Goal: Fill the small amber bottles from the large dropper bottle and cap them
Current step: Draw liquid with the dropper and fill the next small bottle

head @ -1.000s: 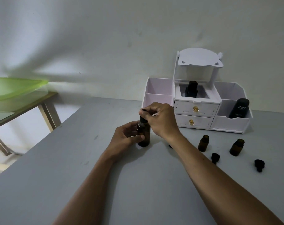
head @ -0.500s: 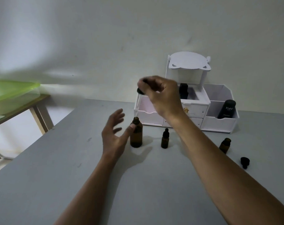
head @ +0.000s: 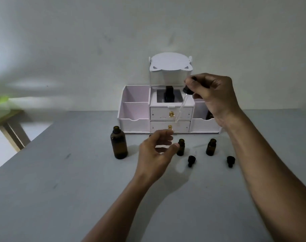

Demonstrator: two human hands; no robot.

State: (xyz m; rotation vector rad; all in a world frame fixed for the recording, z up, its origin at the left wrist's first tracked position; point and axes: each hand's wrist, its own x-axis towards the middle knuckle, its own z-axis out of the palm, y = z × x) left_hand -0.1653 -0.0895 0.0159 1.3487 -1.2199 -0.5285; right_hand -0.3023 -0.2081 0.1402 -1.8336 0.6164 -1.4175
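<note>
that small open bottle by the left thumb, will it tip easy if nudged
Probably: the small bottle is narrow and tall for its base, so a nudge may topple it. Round sides suggest it would roll. It looks like glass, likely rigid.

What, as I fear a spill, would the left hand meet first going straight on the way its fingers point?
Most likely the uncapped small amber bottle just right of the left hand; whether the thumb already touches it is unclear.

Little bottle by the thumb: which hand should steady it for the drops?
Left, probably. The left hand is free, thumb beside the little bottle; the right hand pinches the dropper above.
</note>
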